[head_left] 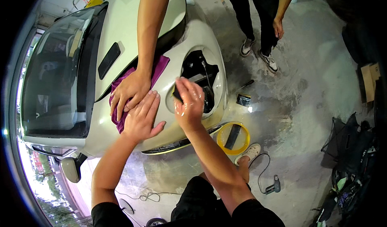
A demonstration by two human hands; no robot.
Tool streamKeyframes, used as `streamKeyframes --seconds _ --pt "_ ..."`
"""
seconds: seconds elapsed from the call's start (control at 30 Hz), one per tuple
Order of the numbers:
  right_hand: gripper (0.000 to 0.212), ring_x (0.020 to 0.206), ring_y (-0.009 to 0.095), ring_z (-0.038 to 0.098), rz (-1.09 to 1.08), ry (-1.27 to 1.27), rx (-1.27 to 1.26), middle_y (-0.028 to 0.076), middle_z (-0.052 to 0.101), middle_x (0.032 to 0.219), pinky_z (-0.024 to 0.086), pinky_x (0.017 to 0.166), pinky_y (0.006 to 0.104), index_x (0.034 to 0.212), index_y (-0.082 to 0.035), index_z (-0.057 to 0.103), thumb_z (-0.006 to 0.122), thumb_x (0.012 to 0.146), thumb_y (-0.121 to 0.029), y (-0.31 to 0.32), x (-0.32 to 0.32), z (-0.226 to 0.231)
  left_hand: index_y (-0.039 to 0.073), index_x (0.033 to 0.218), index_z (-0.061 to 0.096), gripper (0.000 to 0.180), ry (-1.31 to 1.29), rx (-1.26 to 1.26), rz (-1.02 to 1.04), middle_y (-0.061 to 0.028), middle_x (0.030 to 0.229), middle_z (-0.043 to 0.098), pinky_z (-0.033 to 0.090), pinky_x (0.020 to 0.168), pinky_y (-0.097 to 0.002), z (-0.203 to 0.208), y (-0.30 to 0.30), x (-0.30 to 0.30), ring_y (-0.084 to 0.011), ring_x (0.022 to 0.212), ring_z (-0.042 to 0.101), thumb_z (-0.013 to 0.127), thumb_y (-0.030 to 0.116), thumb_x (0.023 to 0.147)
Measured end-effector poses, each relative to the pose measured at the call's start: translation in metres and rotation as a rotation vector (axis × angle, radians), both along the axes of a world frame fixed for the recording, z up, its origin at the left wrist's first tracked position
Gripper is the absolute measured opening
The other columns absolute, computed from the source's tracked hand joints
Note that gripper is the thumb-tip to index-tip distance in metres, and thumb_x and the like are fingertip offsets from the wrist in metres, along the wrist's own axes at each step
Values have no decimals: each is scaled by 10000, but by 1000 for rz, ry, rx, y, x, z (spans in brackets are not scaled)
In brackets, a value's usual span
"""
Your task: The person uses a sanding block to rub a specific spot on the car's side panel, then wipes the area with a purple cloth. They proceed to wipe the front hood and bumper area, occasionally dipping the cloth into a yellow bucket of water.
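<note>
My left hand [141,117] lies with its fingers outstretched on the pale car's front fender, its fingertips against a co-worker's hand [132,89]. That co-worker's hand presses on a purple cloth [161,68] bunched along the hood edge. Wet and foamy, my right hand [190,103] curls around a small dark pad with a yellowish edge [177,93], mostly hidden by the fingers. The pad is at the rim of the headlight opening [198,62], where the lamp is out and black inner parts show. Wet streaks mark the bumper [171,130].
A dark phone [109,60] rests on the hood. Below the bumper stands a yellow bucket [248,140] of water with a dark strip in it. Nearby on the floor are a small dark packet [243,100] and a corded gun-shaped tool [275,185]. Another person's shoes [269,62] stand farther off.
</note>
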State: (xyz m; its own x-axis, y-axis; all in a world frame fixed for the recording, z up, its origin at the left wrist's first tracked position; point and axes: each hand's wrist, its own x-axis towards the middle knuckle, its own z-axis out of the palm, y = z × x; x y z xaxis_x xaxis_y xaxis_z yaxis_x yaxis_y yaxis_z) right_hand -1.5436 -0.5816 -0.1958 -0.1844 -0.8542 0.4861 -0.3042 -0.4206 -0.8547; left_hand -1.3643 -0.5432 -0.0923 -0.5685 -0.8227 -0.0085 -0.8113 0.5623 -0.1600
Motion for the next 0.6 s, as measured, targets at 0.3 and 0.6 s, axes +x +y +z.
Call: streamKeyframes --seconds 0.3,0.6 --pt "811 1160 336 510 142 305 14 73 492 1453 401 975 484 1485 -97 532 798 719 -99 24 2 -1 -78 1436 512 803 96 -23 40 -242 1487 517 361 1188 -461 -3 -1 -5 -385 1422 479 708 412 831" --pt "675 1165 373 523 174 388 104 74 517 1462 423 986 498 1480 -77 514 720 848 -192 -33 -11 18 -41 1507 449 899 216 17 212 -227 1541 484 359 1189 -458 -4 -8 -16 -357 1436 471 735 438 802"
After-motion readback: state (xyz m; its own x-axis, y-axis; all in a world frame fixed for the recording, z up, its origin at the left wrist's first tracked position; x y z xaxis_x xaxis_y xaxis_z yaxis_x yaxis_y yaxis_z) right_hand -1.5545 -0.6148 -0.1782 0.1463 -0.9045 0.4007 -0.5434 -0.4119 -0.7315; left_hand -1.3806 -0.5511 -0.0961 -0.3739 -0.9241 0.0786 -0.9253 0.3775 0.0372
